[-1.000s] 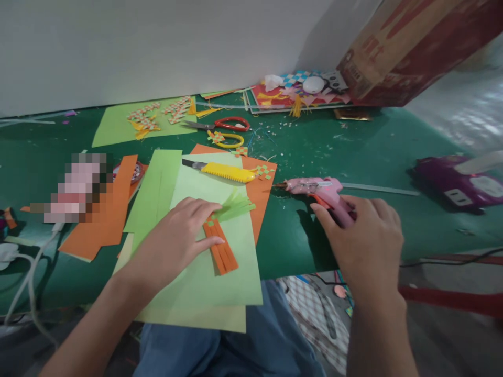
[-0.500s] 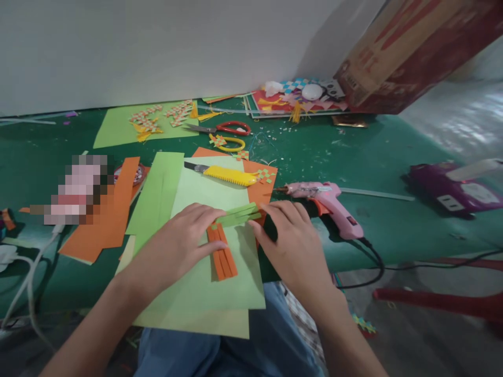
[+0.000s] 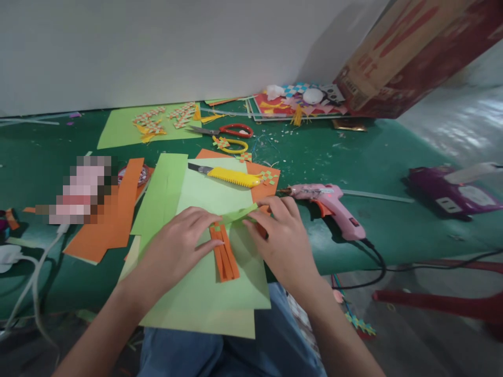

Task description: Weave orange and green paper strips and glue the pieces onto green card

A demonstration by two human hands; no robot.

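Orange paper strips (image 3: 226,256) and green paper strips (image 3: 238,213) meet at a small checkered corner, just above a pale green sheet (image 3: 204,285). My left hand (image 3: 186,235) is closed on that corner, with its thumb along the orange strips. The fingers of my right hand (image 3: 277,225) pinch the right end of the green strips. Beyond the hands a yellow utility knife (image 3: 231,177) lies on the sheets, its blade pointing left. A small woven paper piece (image 3: 269,177) rests by the knife's handle end.
A pink glue gun (image 3: 328,199) lies to the right, its cord hanging over the table edge. Red-handled scissors (image 3: 236,130) and woven pieces with yellow tassels (image 3: 149,123) are farther back. Orange paper (image 3: 128,209) lies left. A purple box (image 3: 440,191) stands far right.
My right hand has moved slightly left and its fingers have curled closer around the green strips. The orange strips have spread apart a little. The whole view has shifted slightly.
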